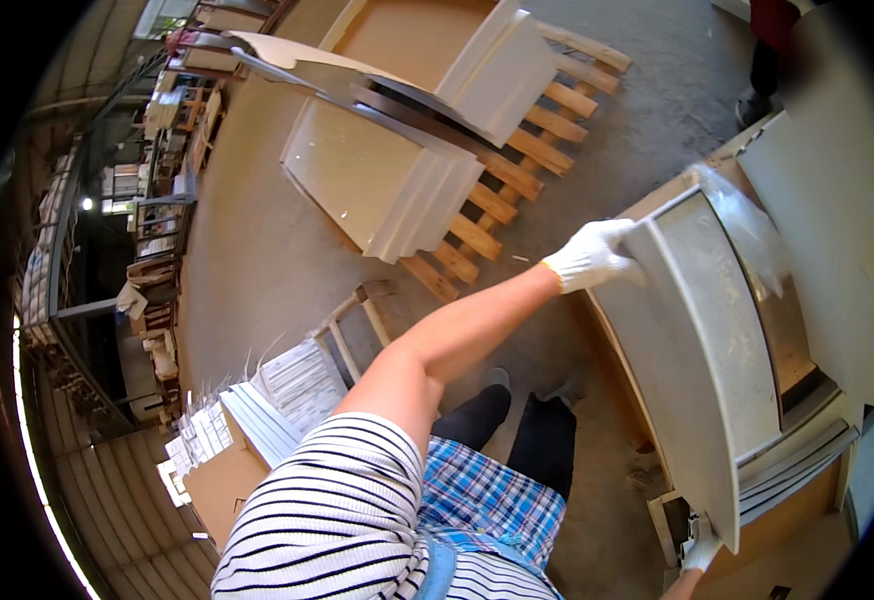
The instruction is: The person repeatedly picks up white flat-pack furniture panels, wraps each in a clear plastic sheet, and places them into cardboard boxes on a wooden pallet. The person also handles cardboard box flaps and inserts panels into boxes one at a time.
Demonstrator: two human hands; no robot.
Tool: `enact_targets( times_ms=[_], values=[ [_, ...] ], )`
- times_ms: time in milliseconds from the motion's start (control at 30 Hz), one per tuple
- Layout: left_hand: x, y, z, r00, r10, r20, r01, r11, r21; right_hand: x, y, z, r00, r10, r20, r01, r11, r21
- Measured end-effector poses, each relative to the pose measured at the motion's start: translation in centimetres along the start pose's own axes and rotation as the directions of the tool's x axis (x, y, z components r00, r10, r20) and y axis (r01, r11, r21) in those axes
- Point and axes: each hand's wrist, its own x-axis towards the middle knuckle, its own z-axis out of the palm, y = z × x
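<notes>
A long, pale grey curved panel (682,350) with a light edge stands tilted in front of me at the right. My left hand (597,256), in a white glove, is closed around its far corner. Down at the panel's near end is my right hand (700,552), gloved as well and closed on the edge, its fingers partly hidden. Right behind the panel lies a lighter board (732,325) with a grey, smudged face. Clear plastic film (747,230) covers part of a wooden piece beside it.
Cream furniture parts (362,185) rest on a wooden pallet (477,238) across the concrete floor. Bundled white strips (302,385) and a cardboard box (225,490) stand at my left. A large pale board (827,230) lies at far right. Another person's shoe (752,108) shows at top right.
</notes>
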Motion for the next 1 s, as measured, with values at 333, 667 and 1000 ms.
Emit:
enact_targets(
  times_ms=[333, 667, 1000],
  values=[
    [-7.4, 10.7, -9.8, 0.977, -0.123, -0.176, 0.125, 0.992, 0.001, -13.5, -16.6, 2.5, 0.973, -0.15, 0.176, 0.184, 0.963, -0.198],
    [-22.2, -1.7, -30.4, 0.786, -0.586, -0.195, 0.611, 0.784, 0.108, -20.6, -18.8, 22.6, 0.93, -0.268, 0.251, 0.275, 0.961, 0.008],
    [-43.8, -13.5, -50.3, 0.576, -0.817, 0.034, 0.703, 0.474, -0.53, -30.4, -12.7, 43.4, 0.975, -0.11, 0.194, 0.13, 0.987, -0.095]
  ],
)
